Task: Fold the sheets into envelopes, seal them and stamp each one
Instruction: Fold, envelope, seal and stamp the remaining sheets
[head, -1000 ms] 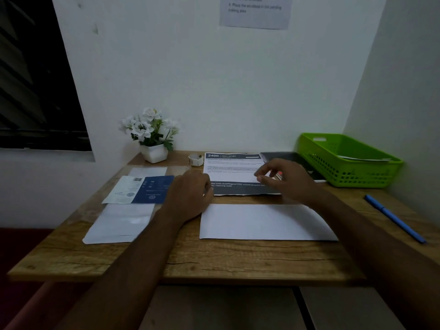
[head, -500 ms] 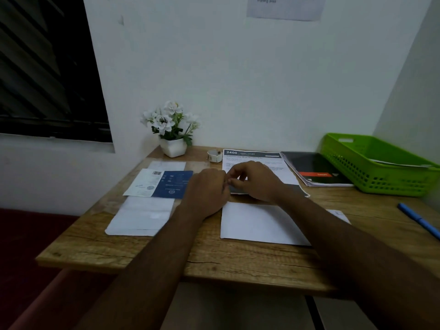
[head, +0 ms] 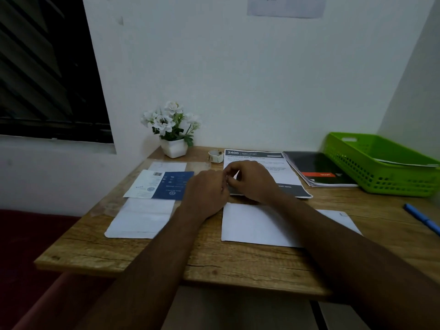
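two grips, left [head: 205, 194], right [head: 253, 181], at sheet [head: 287, 178]

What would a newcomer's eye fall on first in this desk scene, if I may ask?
The left hand and right hand, close together at the printed sheet's left edge, draw the eye first. Next comes the bright green basket at the far right, then the white flowers by the back wall.

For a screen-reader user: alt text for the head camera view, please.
A left hand and right hand meet over a printed sheet on a wooden desk; a blank sheet lies nearer. Flower pot, green basket and blue pen sit around the edges.
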The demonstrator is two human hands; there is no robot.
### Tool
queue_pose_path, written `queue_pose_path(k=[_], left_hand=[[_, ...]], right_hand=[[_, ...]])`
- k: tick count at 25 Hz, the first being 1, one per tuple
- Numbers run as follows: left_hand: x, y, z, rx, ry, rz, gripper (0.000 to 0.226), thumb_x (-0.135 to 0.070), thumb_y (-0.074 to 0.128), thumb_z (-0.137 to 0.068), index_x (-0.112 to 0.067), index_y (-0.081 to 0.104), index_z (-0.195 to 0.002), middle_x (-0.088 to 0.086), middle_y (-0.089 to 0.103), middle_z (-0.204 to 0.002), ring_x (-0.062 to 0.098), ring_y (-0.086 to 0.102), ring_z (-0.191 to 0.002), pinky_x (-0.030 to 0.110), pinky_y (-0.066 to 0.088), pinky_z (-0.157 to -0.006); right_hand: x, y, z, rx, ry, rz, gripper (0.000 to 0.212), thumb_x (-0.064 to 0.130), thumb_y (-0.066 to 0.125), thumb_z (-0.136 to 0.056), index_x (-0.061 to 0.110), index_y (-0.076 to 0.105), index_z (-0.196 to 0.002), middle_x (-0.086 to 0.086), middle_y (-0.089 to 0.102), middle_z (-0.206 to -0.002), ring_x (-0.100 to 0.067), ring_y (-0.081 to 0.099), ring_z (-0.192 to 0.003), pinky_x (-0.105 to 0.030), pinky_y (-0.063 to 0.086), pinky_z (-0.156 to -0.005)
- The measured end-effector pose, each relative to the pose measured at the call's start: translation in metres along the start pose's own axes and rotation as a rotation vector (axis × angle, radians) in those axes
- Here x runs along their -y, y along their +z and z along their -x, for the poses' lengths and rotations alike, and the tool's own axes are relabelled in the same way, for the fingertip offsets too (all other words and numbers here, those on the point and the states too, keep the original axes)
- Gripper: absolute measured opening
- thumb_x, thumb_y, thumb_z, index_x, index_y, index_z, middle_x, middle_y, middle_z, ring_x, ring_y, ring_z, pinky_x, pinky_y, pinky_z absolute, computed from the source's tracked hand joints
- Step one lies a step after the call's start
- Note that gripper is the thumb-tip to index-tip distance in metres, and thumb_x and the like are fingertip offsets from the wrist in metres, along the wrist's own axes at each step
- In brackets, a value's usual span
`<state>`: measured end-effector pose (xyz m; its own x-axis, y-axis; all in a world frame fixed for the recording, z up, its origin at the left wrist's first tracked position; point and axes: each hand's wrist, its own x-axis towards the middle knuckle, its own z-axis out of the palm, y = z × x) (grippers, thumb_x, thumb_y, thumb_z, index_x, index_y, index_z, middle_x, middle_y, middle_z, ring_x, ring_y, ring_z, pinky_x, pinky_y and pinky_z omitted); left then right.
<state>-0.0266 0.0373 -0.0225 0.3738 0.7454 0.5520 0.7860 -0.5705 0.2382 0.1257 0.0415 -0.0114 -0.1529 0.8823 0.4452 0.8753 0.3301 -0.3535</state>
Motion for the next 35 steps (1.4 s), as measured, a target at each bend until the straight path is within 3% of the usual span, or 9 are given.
queue_pose_path(k=[7,10,16,18,23,26,29,32,35], left_hand=[[0.003,0.003,0.000,0.010,-0.015,0.038,0.015,-0.025,0.049,-0.091,-0.016,0.059,-0.088,0.001,0.061,-0.081,0.010,0.048,-0.070,0.023,0.031,-0.062],[0.003,0.004,0.001,-0.018,0.003,0.051,0.014,-0.026,0.049,-0.091,-0.015,0.059,-0.091,0.002,0.061,-0.086,0.012,0.050,-0.074,0.024,0.036,-0.065],[0.004,0.007,0.000,-0.022,-0.011,0.061,0.019,-0.026,0.049,-0.092,-0.012,0.061,-0.098,0.005,0.065,-0.094,0.016,0.057,-0.084,0.025,0.040,-0.070],[0.003,0.006,-0.002,-0.021,-0.037,0.053,0.020,-0.026,0.049,-0.093,-0.012,0.061,-0.101,0.005,0.065,-0.096,0.015,0.057,-0.085,0.024,0.038,-0.070],[-0.007,-0.013,-0.004,-0.176,-0.134,0.112,0.032,-0.031,0.057,-0.090,-0.016,0.049,-0.117,0.002,0.058,-0.112,0.012,0.053,-0.094,0.022,0.037,-0.073],[-0.006,-0.017,-0.001,-0.265,-0.089,0.311,0.063,-0.039,0.067,-0.083,-0.017,0.035,-0.133,0.004,0.048,-0.132,0.018,0.052,-0.112,0.026,0.047,-0.082],[-0.008,-0.015,0.003,-0.111,-0.005,0.516,0.077,-0.042,0.069,-0.080,-0.022,0.028,-0.142,0.000,0.047,-0.138,0.015,0.054,-0.113,0.034,0.052,-0.087],[-0.013,-0.014,0.006,-0.014,0.087,0.620,0.065,-0.045,0.066,-0.082,-0.029,0.035,-0.138,-0.005,0.055,-0.130,0.002,0.058,-0.102,0.020,0.053,-0.076],[-0.015,-0.014,0.006,-0.037,0.095,0.645,0.047,-0.034,0.066,-0.085,-0.025,0.047,-0.128,-0.003,0.060,-0.120,-0.010,0.055,-0.093,0.008,0.046,-0.065]], right_hand=[[-0.004,0.027,-0.073,0.045,0.124,0.201,0.025,0.033,0.054,-0.093,0.026,0.064,-0.115,-0.002,0.063,-0.118,-0.021,0.061,-0.103,-0.039,0.049,-0.088],[-0.010,0.042,-0.096,0.088,0.220,0.235,0.037,0.036,0.056,-0.093,0.024,0.054,-0.128,-0.007,0.055,-0.127,-0.027,0.059,-0.110,-0.040,0.046,-0.092],[-0.014,0.040,-0.112,0.042,0.278,0.261,0.029,0.043,0.059,-0.090,0.019,0.071,-0.103,-0.004,0.070,-0.104,-0.024,0.064,-0.092,-0.032,0.045,-0.076],[-0.014,0.031,-0.103,-0.035,0.245,0.142,0.024,0.039,0.062,-0.089,0.021,0.070,-0.102,-0.001,0.070,-0.104,-0.021,0.065,-0.091,-0.031,0.048,-0.074],[0.006,-0.011,-0.039,-0.089,0.250,-0.606,0.017,0.020,0.066,-0.089,0.009,0.069,-0.103,-0.009,0.072,-0.099,-0.013,0.069,-0.071,-0.018,0.050,-0.057],[0.015,-0.027,0.009,-0.004,0.266,-0.719,0.015,0.022,0.062,-0.092,0.015,0.068,-0.104,-0.001,0.074,-0.098,-0.009,0.072,-0.080,-0.024,0.049,-0.064],[0.011,-0.036,0.040,0.021,0.250,-0.786,0.014,0.022,0.061,-0.093,0.018,0.068,-0.104,-0.001,0.074,-0.101,-0.012,0.071,-0.090,-0.027,0.052,-0.074],[0.003,-0.039,0.054,0.017,0.240,-0.821,0.009,0.018,0.066,-0.088,0.023,0.070,-0.095,0.002,0.075,-0.097,-0.009,0.069,-0.088,-0.022,0.051,-0.072],[-0.003,-0.035,0.056,0.019,0.221,-0.790,0.009,0.015,0.075,-0.081,0.021,0.071,-0.086,-0.003,0.075,-0.096,-0.020,0.069,-0.088,-0.034,0.052,-0.079]])
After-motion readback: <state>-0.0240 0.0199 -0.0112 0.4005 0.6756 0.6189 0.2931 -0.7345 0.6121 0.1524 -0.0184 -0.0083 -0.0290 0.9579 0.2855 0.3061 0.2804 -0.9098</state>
